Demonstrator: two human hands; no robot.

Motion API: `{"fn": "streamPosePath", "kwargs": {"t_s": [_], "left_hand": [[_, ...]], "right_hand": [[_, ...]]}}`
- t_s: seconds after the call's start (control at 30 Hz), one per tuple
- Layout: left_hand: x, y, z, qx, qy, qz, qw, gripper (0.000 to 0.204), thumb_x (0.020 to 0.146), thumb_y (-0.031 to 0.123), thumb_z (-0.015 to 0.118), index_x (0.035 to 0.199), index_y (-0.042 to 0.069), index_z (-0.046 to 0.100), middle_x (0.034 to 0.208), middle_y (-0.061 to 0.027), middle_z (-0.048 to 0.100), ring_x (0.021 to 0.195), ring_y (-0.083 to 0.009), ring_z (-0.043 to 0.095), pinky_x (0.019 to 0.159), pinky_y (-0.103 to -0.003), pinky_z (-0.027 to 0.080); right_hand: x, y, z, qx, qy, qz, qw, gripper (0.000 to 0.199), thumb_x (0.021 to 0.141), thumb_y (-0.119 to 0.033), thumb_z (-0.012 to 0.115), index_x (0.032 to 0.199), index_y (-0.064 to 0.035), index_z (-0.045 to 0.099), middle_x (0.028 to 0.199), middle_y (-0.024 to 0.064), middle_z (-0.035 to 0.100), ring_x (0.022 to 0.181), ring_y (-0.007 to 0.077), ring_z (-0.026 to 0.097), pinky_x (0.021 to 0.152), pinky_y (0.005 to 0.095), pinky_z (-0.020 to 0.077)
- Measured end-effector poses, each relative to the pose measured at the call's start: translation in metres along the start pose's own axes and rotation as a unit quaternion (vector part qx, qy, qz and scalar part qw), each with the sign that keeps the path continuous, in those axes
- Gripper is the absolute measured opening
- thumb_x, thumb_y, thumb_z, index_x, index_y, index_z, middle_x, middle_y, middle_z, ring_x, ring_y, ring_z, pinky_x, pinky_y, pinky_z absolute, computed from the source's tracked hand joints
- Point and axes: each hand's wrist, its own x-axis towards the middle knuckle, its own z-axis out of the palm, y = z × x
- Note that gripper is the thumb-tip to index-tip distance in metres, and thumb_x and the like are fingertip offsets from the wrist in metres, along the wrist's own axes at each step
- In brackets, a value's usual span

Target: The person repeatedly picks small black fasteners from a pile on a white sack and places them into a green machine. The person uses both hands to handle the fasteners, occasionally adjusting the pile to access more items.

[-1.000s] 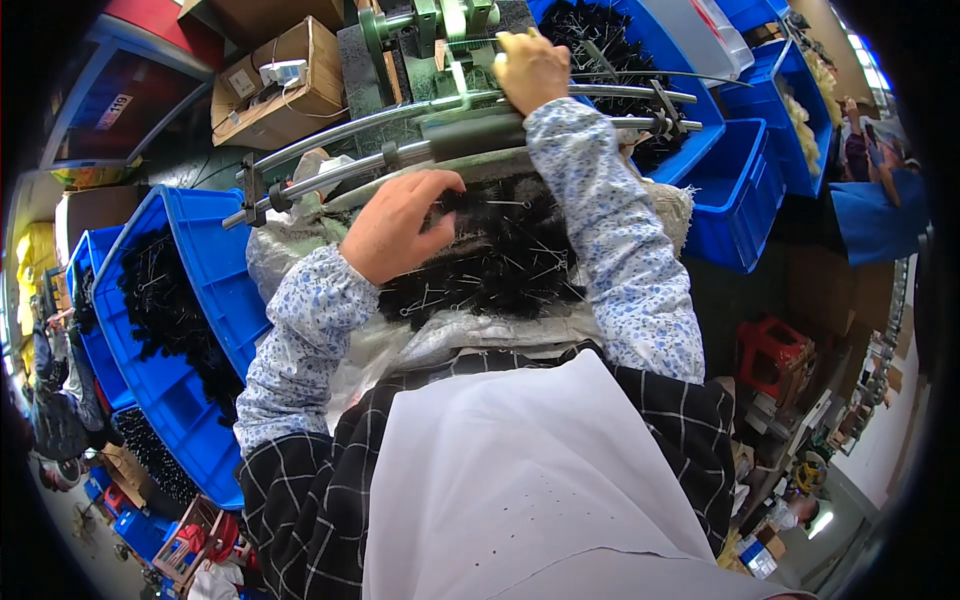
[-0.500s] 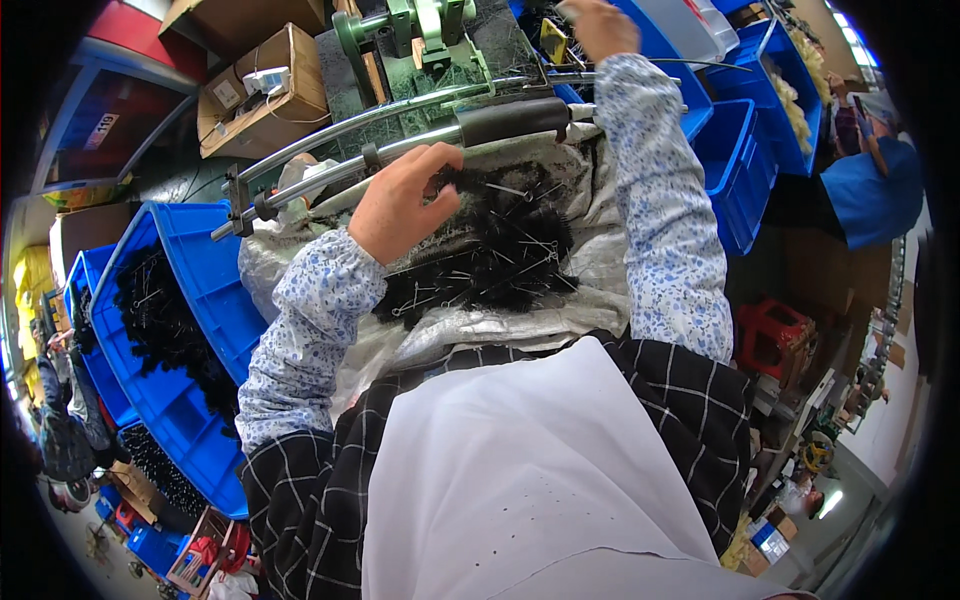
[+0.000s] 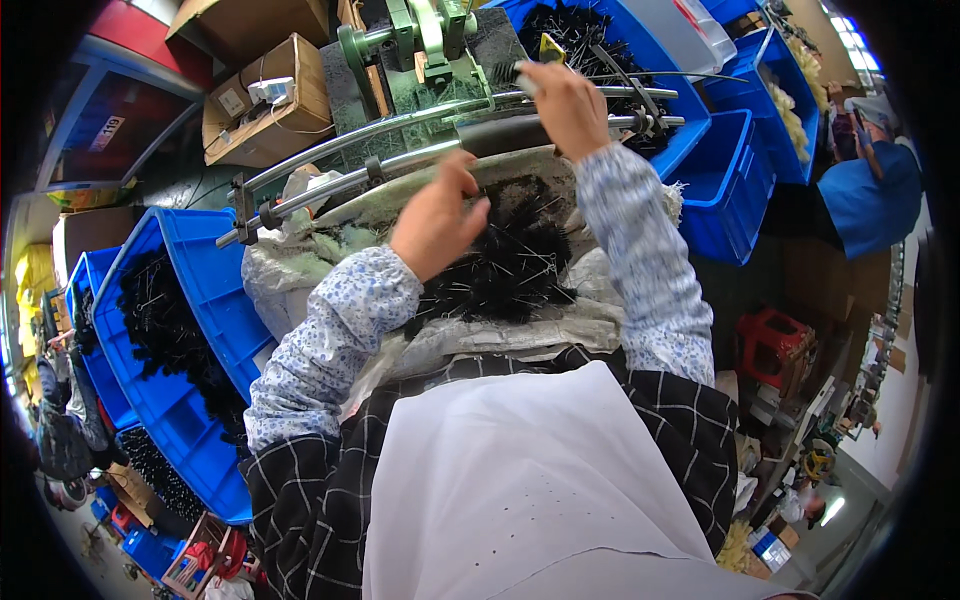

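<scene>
A heap of black-bristled twisted-wire brushes (image 3: 505,270), some with looped wire ends, lies on a pale sheet (image 3: 530,337) in front of my lap. Over the heap's left edge is my left hand (image 3: 432,222), thumb and fingers apart and slightly blurred, with nothing visible between them. My right hand (image 3: 572,108) is raised above the dark padded sleeve on the rail, near the green machine (image 3: 428,45). Its fingertips pinch a small black-bristled brush (image 3: 506,73); a pale piece shows at the fingertips, partly hidden.
Two curved metal rails (image 3: 330,190) cross between me and the machine. A blue bin (image 3: 205,250) with black brushes stands left, another blue bin (image 3: 655,45) with brushes at the far right. A cardboard box (image 3: 265,105) sits far left; a person in blue (image 3: 870,200) is at right.
My right hand has come down and left from the far bin toward the machine, now with a brush at its fingertips. My left hand has moved right and slightly nearer, over the heap.
</scene>
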Motion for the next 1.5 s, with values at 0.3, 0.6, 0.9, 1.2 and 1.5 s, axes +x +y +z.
{"fn": "streamPosePath", "kwargs": {"t_s": [0.3, 0.6, 0.9, 1.2, 1.5], "left_hand": [[0.008, -0.032, 0.048, 0.286, -0.3, 0.141, 0.899, 0.04, 0.081, 0.018, 0.059, 0.119, 0.009, 0.048, 0.106, -0.0121, 0.058, 0.105, -0.0293, 0.051, 0.091, -0.044, 0.035], [0.008, -0.017, 0.031, 0.187, -0.342, 0.107, 0.915, 0.036, 0.079, 0.018, 0.06, 0.112, 0.009, 0.049, 0.1, -0.0131, 0.057, 0.099, -0.0317, 0.053, 0.09, -0.045, 0.036], [0.0, -0.007, -0.004, 0.145, -0.307, 0.13, 0.932, 0.03, 0.077, 0.002, 0.06, 0.105, 0.01, 0.052, 0.106, -0.0119, 0.05, 0.096, -0.0316, 0.054, 0.086, -0.04, 0.043], [-0.016, -0.005, -0.037, 0.001, -0.224, 0.083, 0.971, 0.026, 0.079, 0.003, 0.061, 0.103, 0.006, 0.052, 0.105, -0.0106, 0.05, 0.1, -0.0274, 0.053, 0.086, -0.036, 0.044], [-0.024, -0.004, -0.059, 0.008, -0.189, 0.07, 0.979, 0.028, 0.079, 0.004, 0.063, 0.104, 0.006, 0.052, 0.102, -0.0096, 0.051, 0.093, -0.0253, 0.054, 0.082, -0.033, 0.045]], "right_hand": [[0.047, 0.022, 0.055, -0.099, 0.005, -0.045, 0.994, 0.022, 0.083, -0.015, 0.057, 0.103, -0.0144, 0.065, 0.085, 0.0069, 0.064, 0.078, 0.0251, 0.062, 0.074, 0.0374, 0.0495], [0.048, 0.022, 0.057, -0.095, -0.007, -0.038, 0.995, 0.021, 0.084, -0.017, 0.057, 0.103, -0.0155, 0.065, 0.085, 0.0066, 0.064, 0.079, 0.0251, 0.062, 0.076, 0.038, 0.0489], [0.054, 0.029, 0.067, -0.056, 0.021, -0.067, 0.996, 0.021, 0.084, -0.018, 0.057, 0.103, -0.0172, 0.066, 0.085, 0.0036, 0.065, 0.079, 0.0235, 0.06, 0.08, 0.0377, 0.0465], [0.045, 0.027, 0.047, -0.177, -0.06, 0.051, 0.981, 0.043, 0.081, -0.031, 0.061, 0.12, -0.0155, 0.056, 0.114, 0.0066, 0.057, 0.103, 0.0242, 0.053, 0.086, 0.0405, 0.0405], [0.042, -0.004, 0.073, -0.079, 0.014, 0.007, 0.997, 0.03, 0.075, -0.021, 0.058, 0.101, -0.0074, 0.063, 0.092, 0.0089, 0.065, 0.091, 0.0276, 0.06, 0.076, 0.0407, 0.0456]]}}
